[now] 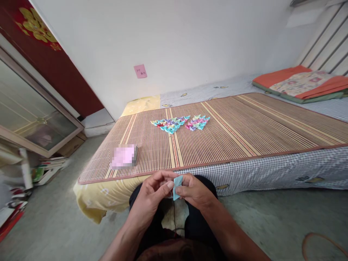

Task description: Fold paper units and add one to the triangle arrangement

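Observation:
My left hand (153, 192) and my right hand (195, 191) meet above my knees, both pinching a small folded piece of light blue paper (177, 186) held upright between the fingertips. On the striped bamboo mat (244, 127) ahead lie two triangular clusters of several small folded paper pieces in mixed colours, one (170, 124) to the left and one (197, 122) to the right. A blurred pink stack (123, 156) rests on the mat's near left corner.
The mat covers a low bed with a checked sheet (272, 170) and a yellow sheet (108, 195). Folded orange bedding (301, 84) sits at the far right. A pink note (140, 71) is stuck on the wall. A glass-fronted cabinet (32, 112) and clutter stand at left.

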Tool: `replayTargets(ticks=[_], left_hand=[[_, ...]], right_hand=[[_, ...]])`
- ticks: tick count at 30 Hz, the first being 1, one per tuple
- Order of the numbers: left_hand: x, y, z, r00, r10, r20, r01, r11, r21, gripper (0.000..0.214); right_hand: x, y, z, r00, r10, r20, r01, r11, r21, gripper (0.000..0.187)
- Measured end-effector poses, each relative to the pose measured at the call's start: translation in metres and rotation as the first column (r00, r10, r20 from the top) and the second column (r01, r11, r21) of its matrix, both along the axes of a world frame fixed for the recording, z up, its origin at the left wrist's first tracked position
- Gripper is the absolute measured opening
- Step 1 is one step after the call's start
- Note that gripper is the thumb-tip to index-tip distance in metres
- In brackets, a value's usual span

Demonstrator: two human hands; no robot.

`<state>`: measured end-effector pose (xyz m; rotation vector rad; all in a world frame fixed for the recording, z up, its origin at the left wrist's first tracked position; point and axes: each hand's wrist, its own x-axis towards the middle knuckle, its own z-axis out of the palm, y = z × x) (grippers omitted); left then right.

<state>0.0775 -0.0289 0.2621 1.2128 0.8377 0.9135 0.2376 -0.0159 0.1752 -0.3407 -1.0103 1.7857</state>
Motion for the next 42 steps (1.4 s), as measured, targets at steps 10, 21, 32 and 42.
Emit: replayTargets(ticks=[10, 21, 32, 42], left_hand=[[-0.0003, 0.0016, -0.0021, 1.000, 0.013, 0.003, -0.013, 0.999, -0.030, 0.020], [-0.0036, 0.0039, -0.0027, 0.999, -0.016, -0.030, 0.016, 1.000, 0.003, 0.031], [-0.0031, 0.0011, 0.0037, 0.995, -0.009, -0.096, 0.011, 1.000, 0.022, 0.032], [-0.0053, -0.0036, 0.0060, 0.958, 0.032, -0.284, 0.016, 0.986, 0.163, 0.026]], right_hand=[[-0.0013, 0.0011, -0.0013, 1.000, 0.010, -0.001, -0.010, 1.000, -0.001, 0.038], [-0.0012, 0.0025, -0.0031, 1.000, 0.027, -0.014, -0.027, 1.000, -0.016, 0.038], [-0.0011, 0.0026, 0.0003, 0.999, 0.028, 0.018, -0.028, 0.999, -0.016, 0.039], [0.0008, 0.0020, -0.0024, 0.998, 0.011, 0.062, -0.010, 1.000, -0.012, 0.040]])
